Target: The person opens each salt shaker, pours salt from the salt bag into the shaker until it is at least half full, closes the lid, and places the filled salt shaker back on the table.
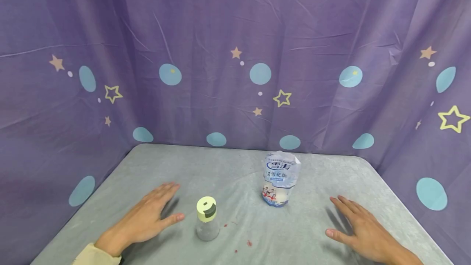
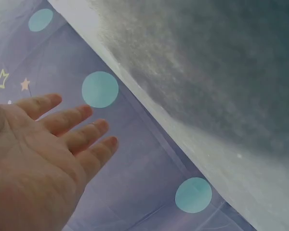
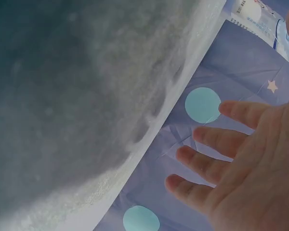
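My left hand (image 1: 147,214) is over the left part of the table, fingers straight and thumb spread, holding nothing. Just right of its thumb stands a small clear shaker jar (image 1: 207,220) with a pale yellow lid that has a dark grey flap. Over the right side, my right hand (image 1: 362,230) is likewise spread and holds nothing. A white and blue salt pouch (image 1: 280,179) with Chinese print stands upright further back, between the two hands and nearer the right one. Part of the pouch (image 3: 262,19) shows at the top of the right wrist view.
The grey cloth-covered table (image 1: 206,167) has a few small red spots (image 1: 249,243) right of the jar. A purple curtain (image 1: 213,105) with stars and blue dots encloses its back and sides.
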Action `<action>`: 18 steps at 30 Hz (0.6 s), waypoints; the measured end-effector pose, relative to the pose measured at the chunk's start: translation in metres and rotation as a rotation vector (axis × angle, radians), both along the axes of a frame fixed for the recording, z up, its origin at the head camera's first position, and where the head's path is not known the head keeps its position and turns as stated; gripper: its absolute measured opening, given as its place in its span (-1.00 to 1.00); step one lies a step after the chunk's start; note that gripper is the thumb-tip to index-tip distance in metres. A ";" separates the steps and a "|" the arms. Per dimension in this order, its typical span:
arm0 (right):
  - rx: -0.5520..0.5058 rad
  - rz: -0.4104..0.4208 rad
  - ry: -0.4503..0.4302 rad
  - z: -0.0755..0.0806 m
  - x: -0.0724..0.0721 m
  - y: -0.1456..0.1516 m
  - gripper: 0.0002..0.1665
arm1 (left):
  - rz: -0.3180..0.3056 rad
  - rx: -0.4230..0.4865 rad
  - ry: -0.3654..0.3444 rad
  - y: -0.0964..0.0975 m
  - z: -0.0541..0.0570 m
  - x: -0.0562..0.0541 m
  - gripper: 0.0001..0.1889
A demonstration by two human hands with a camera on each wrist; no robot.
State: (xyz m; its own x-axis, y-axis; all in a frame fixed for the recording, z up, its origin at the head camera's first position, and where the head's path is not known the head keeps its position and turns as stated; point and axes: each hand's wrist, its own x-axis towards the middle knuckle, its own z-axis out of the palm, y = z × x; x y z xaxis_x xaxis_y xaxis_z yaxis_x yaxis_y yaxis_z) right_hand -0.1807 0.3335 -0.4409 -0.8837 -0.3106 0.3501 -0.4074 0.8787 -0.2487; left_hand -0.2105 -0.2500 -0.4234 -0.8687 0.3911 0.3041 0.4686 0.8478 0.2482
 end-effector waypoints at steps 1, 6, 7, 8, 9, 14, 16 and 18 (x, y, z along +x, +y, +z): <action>0.003 0.004 0.007 0.000 0.000 0.000 -0.01 | -0.004 0.010 -0.005 0.000 0.000 0.000 -0.11; 0.006 0.016 0.039 0.001 0.001 -0.003 0.01 | -0.024 0.049 -0.027 0.002 -0.002 -0.001 -0.12; 0.007 0.019 0.042 0.001 0.001 -0.003 0.01 | -0.028 0.053 -0.027 0.002 -0.002 -0.001 -0.12; 0.005 0.019 0.043 0.001 0.001 -0.004 0.01 | -0.032 0.057 -0.026 0.002 -0.002 -0.001 -0.12; 0.004 0.022 0.046 0.001 0.001 -0.004 0.01 | -0.036 0.059 -0.024 0.002 -0.002 0.000 -0.12; 0.002 0.050 0.098 -0.001 0.002 -0.006 0.01 | -0.059 0.075 -0.014 0.005 -0.001 0.001 -0.11; 0.008 0.069 0.133 -0.001 0.001 -0.007 0.02 | -0.069 0.082 -0.012 0.006 0.000 0.002 -0.12; 0.014 0.086 0.162 -0.002 0.001 -0.008 0.02 | -0.073 0.088 -0.017 0.007 0.000 0.003 -0.12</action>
